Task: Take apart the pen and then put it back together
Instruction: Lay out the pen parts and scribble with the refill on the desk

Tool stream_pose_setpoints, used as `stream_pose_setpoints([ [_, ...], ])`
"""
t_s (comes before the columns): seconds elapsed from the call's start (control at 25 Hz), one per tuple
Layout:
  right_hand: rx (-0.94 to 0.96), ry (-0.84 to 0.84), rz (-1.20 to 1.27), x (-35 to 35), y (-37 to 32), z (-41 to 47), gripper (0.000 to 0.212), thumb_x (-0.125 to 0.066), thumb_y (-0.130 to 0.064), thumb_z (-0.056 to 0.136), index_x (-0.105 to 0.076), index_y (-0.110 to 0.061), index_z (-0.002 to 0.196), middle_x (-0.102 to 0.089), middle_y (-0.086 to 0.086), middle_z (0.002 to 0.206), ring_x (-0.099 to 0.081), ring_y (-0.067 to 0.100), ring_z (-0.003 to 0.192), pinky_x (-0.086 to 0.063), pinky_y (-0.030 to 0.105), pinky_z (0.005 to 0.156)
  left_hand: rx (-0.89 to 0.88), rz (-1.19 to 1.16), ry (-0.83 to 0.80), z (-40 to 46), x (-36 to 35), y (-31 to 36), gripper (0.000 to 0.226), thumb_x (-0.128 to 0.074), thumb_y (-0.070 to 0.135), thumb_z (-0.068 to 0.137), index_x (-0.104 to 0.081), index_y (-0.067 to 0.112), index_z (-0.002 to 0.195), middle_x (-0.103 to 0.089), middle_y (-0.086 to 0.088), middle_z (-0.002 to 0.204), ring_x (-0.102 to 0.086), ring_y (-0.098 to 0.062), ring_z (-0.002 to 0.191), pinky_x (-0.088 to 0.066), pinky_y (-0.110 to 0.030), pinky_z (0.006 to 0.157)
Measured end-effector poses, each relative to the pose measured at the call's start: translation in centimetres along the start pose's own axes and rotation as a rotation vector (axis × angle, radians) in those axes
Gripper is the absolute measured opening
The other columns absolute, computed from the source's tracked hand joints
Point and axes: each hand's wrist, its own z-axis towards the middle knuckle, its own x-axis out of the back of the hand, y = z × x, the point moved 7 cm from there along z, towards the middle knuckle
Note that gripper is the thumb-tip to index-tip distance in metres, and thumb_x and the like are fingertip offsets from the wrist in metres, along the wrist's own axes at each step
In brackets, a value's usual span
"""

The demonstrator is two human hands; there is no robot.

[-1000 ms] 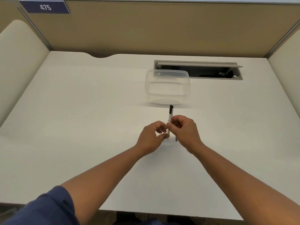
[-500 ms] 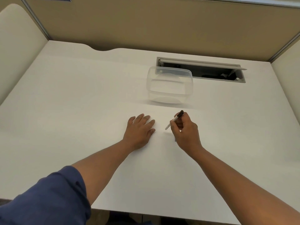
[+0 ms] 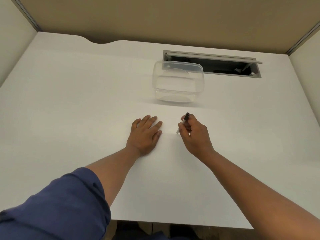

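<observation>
Right hand (image 3: 195, 134) grip closed on the pen (image 3: 183, 122) mid-barrel; left hand (image 3: 145, 134) flat, empty. Pen: light, stiff, probably slippery; hold nearer the tip below the grip.

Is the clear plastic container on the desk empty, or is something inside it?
Empty. Through the clear plastic container only its own walls and the white desk show. The pen is outside it, in the right hand.

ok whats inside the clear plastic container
Nothing visible inside the clear plastic container; the white desk shows through its walls and base. Glare blurs its near wall, so something small there could be missed.
</observation>
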Motion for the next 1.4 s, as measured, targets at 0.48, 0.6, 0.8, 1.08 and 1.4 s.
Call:
stream_pose_setpoints([
  [0.48,0.017,-0.004,-0.057,0.4,0.9,-0.1,0.009,-0.053,-0.024,0.100,-0.050,-0.017,0.095,-0.062,0.004,0.067,-0.054,0.021,0.058,-0.047,0.038,0.061,0.011,0.022,-0.009,-0.1,-0.2,-0.1,0.043,-0.040,0.043,0.103,-0.051,0.031,0.143,-0.046,0.002,0.154,-0.033,-0.024,0.146,-0.023,-0.047,0.117],
  [0.6,0.049,-0.037,-0.109,0.1,0.6,-0.8,0.011,-0.051,-0.024,0.101,-0.050,-0.015,0.095,-0.064,0.000,0.075,-0.057,0.025,0.065,-0.050,0.041,0.065,0.016,0.023,-0.016,-0.1,-0.3,-0.1,0.044,-0.040,0.044,0.103,-0.050,0.031,0.144,-0.045,0.003,0.155,-0.032,-0.024,0.147,-0.022,-0.046,0.118],
  [0.8,0.051,-0.059,-0.153,0.1,0.4,-0.4,0.013,-0.049,-0.020,0.102,-0.050,-0.008,0.097,-0.049,-0.013,0.065,-0.048,0.016,0.060,-0.042,0.038,0.063,0.018,0.034,-0.024,-0.1,-0.2,-0.1,0.045,-0.038,0.044,0.104,-0.048,0.032,0.145,-0.044,0.003,0.156,-0.031,-0.023,0.148,-0.021,-0.046,0.118],
  [1.08,0.060,-0.059,-0.156,-0.3,0.5,-0.7,0.014,-0.050,-0.021,0.102,-0.048,-0.009,0.095,-0.058,-0.004,0.073,-0.054,0.027,0.068,-0.050,0.047,0.068,0.018,0.027,-0.022,-0.2,-0.2,-0.1,0.044,-0.039,0.044,0.103,-0.049,0.031,0.145,-0.045,0.003,0.155,-0.032,-0.024,0.147,-0.021,-0.046,0.118],
  [1.4,0.030,-0.085,-0.164,-0.1,1.3,-0.6,0.015,-0.051,-0.022,0.101,-0.047,-0.010,0.093,-0.051,-0.005,0.065,-0.051,0.030,0.064,-0.050,0.047,0.066,0.016,0.026,-0.020,-0.1,-0.1,0.0,0.045,-0.039,0.044,0.103,-0.050,0.030,0.144,-0.045,0.002,0.154,-0.033,-0.024,0.147,-0.022,-0.046,0.118],
])
